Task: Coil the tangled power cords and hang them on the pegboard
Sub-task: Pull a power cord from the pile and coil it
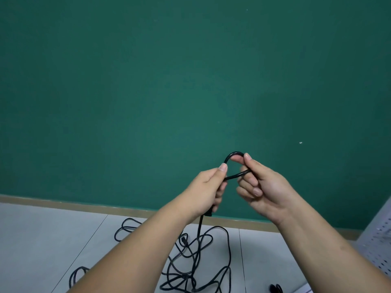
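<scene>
Well above the floor tiles (53,240), against the green wall (148,81): first small loop of a black power cord (232,153) raised between both hands; left hand (206,187) clenched round the cord, thumb laid up along the near side of the loop; a thicker black piece, perhaps the plug (208,214), showing just below that fist; right hand (264,187) pinching the far side of the loop between thumb and forefinger, other fingers loosely curled beneath; loop arching over the right forefinger, then crossing back between the two hands.

Judged barely begun: only one turn formed; from under the left fist, cord dropping straight down into the tangle (190,263) sprawled over the middle of the floor, near the skirting; all that length yet to be drawn up and wound; toward the floor's lower left edge, a second bundle of cord (78,273), untouched; at the right edge, grey pegboard (378,246), nothing seen hanging on its visible part; hanging wholly left to do.
</scene>
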Demonstrator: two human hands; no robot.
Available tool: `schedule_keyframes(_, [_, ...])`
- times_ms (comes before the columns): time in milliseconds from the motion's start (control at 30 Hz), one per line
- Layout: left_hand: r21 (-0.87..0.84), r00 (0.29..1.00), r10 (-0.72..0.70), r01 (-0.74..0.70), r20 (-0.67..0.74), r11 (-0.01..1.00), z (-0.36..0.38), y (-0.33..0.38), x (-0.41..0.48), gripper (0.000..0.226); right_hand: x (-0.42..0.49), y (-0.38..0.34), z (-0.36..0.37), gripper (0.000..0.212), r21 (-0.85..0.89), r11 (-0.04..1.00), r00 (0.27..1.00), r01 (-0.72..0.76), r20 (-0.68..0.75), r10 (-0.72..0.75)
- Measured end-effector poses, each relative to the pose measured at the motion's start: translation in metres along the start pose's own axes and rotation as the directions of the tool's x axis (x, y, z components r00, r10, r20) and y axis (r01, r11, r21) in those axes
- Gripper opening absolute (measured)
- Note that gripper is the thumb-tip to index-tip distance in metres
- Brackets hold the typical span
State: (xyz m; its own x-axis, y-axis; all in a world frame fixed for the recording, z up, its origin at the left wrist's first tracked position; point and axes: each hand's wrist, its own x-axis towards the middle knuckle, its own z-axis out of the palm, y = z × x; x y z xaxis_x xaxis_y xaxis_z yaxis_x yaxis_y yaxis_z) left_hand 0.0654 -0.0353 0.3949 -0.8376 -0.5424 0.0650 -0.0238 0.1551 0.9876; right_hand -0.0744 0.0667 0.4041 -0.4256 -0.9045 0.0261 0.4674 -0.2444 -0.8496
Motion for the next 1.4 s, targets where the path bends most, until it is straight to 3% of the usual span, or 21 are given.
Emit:
schedule_keyframes(67, [0.006,0.996,-0.043,0.043,0.072,0.999,-0.004,-0.001,-0.002,0.046,0.003,0.004,-0.009,0.031,-0.205,0.977,0.994,0.058,-0.077,-0.076])
schedule_keyframes(167, [0.018,0.966,-0.086,0.084,0.242,0.996,-0.005,-0.005,-0.006,0.032,0.004,0.008,-0.017,0.023,-0.533,0.837,0.953,0.128,-0.167,-0.253])
schedule_keyframes(233, [-0.011,0.949,-0.097,0.105,0.299,0.994,-0.001,-0.007,-0.008,0.025,0.004,0.010,-0.019,0.021,-0.580,0.803,0.931,0.140,-0.200,-0.307])
schedule_keyframes(333, [-0.117,0.973,-0.124,0.149,0.195,0.982,0.002,-0.010,-0.007,0.024,0.004,0.011,-0.013,0.026,-0.556,0.816,0.918,0.157,-0.223,-0.328])
schedule_keyframes(433, [-0.240,0.989,-0.147,0.135,-0.033,0.961,-0.005,-0.010,-0.002,0.021,0.003,0.016,-0.005,0.037,-0.575,0.814,0.953,0.083,-0.192,-0.234])
schedule_keyframes(533, [-0.426,0.959,-0.170,0.059,-0.227,0.903,-0.014,-0.007,0.004,0.019,-0.003,0.030,0.005,0.053,-0.629,0.772,0.991,-0.093,-0.130,0.014])
schedule_keyframes(667, [-0.607,0.907,-0.195,-0.080,-0.373,0.790,-0.023,0.000,0.005,0.014,-0.011,0.046,0.016,0.066,-0.709,0.668,0.949,-0.228,-0.008,0.316])
schedule_keyframes(733, [-0.614,0.891,-0.203,-0.103,-0.407,0.782,-0.028,0.001,0.005,0.013,-0.013,0.052,0.018,0.061,-0.739,0.644,0.917,-0.198,0.093,0.388])
schedule_keyframes(833, [-0.527,0.885,-0.188,-0.074,-0.427,0.847,-0.035,-0.002,0.002,0.015,-0.010,0.058,0.018,0.034,-0.747,0.663,0.932,-0.056,0.199,0.303])
schedule_keyframes(933, [-0.400,0.893,-0.176,-0.006,-0.415,0.917,-0.043,-0.004,-0.001,0.023,-0.004,0.055,0.013,0.028,-0.750,0.661,0.979,0.004,0.139,0.152])
schedule_keyframes(1033, [-0.452,0.917,-0.222,0.052,-0.332,0.891,-0.047,-0.004,-0.004,0.031,0.000,0.051,0.005,0.027,-0.829,0.557,0.996,0.053,0.081,0.024])
schedule_keyframes(1100, [-0.577,0.928,-0.269,0.075,-0.258,0.813,-0.048,-0.002,-0.006,0.029,0.003,0.052,-0.001,0.025,-0.872,0.482,0.997,0.080,0.073,-0.033])
schedule_keyframes(1167, [-0.724,0.934,-0.300,0.069,-0.196,0.687,-0.047,0.001,-0.004,0.024,0.005,0.055,-0.003,0.024,-0.888,0.455,0.997,0.072,0.076,-0.009])
schedule_keyframes(1267, [-0.849,0.923,-0.324,-0.007,-0.209,0.528,-0.051,0.003,0.003,0.020,0.004,0.058,-0.006,0.026,-0.904,0.428,0.983,0.005,0.083,0.164])
schedule_keyframes(1333, [-0.832,0.899,-0.341,-0.046,-0.276,0.553,-0.057,0.004,0.005,0.022,0.001,0.058,-0.008,0.025,-0.921,0.389,0.955,-0.017,0.101,0.280])
schedule_keyframes(1400, [-0.750,0.856,-0.337,-0.085,-0.393,0.656,-0.064,0.003,0.005,0.023,-0.001,0.055,-0.007,0.021,-0.886,0.462,0.937,-0.038,0.129,0.324])
